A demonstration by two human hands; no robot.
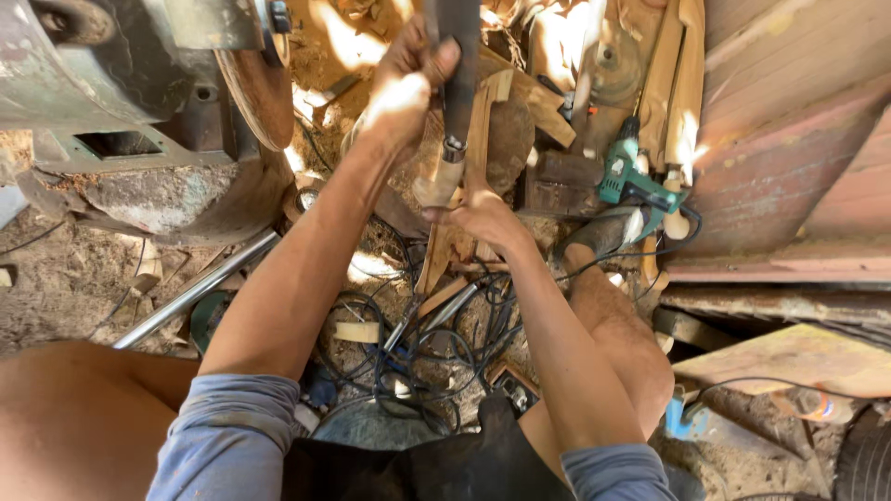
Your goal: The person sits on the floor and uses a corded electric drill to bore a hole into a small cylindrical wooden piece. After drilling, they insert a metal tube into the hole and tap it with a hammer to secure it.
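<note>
Head view, near to far. Nearest the camera, a tangle of black cables [418, 357] lies on the sawdust floor between the person's knees. Above it, the right hand [483, 215] pinches the upper end of a narrow wooden strip [436, 255], fingers closed on it. Just beyond, the left hand [408, 79] is wrapped tightly round the dark handle of a chisel-like tool [455, 93], whose pale tip touches the wood right beside the right fingers. Judged risk: a slip of the tip off the strip would drive it into those fingers; the loose cables could also snag a foot. A green power drill [631, 181] lies farther right.
</note>
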